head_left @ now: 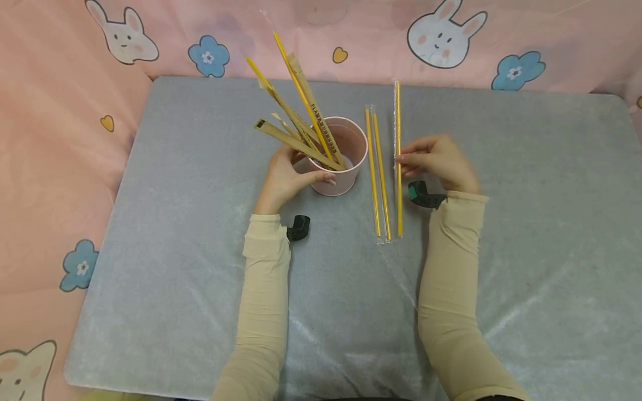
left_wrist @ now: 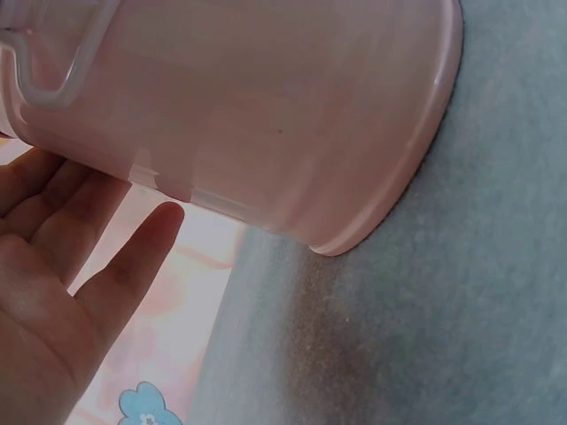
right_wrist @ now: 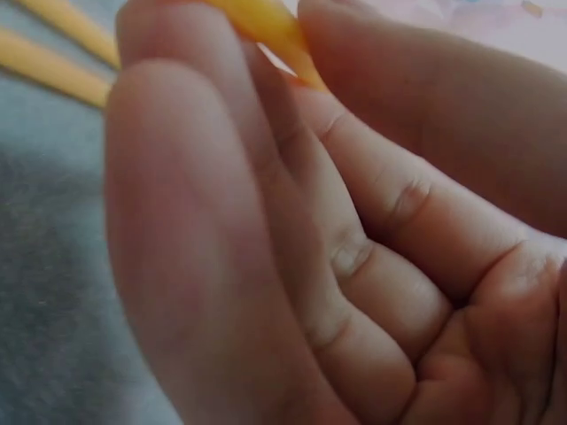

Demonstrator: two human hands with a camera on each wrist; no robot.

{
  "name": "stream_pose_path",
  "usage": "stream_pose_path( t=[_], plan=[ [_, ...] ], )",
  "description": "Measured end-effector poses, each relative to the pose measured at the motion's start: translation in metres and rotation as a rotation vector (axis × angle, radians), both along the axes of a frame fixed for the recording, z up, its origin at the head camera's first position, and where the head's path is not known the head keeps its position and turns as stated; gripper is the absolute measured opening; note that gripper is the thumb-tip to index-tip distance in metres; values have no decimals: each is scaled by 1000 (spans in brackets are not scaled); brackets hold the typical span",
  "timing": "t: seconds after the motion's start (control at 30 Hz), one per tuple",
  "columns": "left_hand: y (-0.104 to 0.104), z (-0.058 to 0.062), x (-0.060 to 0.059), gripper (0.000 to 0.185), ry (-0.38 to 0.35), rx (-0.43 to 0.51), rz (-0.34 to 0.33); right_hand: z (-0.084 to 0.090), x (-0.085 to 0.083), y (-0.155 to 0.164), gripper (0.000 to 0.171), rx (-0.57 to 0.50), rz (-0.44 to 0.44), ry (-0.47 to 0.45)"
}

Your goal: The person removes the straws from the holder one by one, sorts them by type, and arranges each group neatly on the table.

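A pink cup stands on the table, holding several straws in brown paper wrappers and a yellow straw, all leaning to the left. My left hand grips the cup from its left side, thumb along the front rim and fingers behind; the left wrist view shows them at the cup's wall. My right hand pinches a yellow straw in a clear wrapper between thumb and fingers. In the right wrist view, this yellow straw shows at the fingertips.
Between the cup and my right hand, two more wrapped yellow straws lie side by side on the grey cloth-covered table. A pink curtain with rabbits and flowers hangs behind and to the left. Dark wrist cameras stick out beside both wrists.
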State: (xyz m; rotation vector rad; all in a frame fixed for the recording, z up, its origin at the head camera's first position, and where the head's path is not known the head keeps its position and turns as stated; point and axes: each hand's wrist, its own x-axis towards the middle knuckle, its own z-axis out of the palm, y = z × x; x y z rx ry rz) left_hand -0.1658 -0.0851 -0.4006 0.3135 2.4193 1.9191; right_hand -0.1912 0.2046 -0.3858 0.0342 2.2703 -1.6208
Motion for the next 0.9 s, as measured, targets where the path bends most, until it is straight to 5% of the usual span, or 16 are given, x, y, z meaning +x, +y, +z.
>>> stream_pose_path(
  t=[0.9],
  plan=[
    [-1, 0, 1, 67, -5, -4, -1, -19, -6, -7, 21, 113, 10, -89]
  ],
)
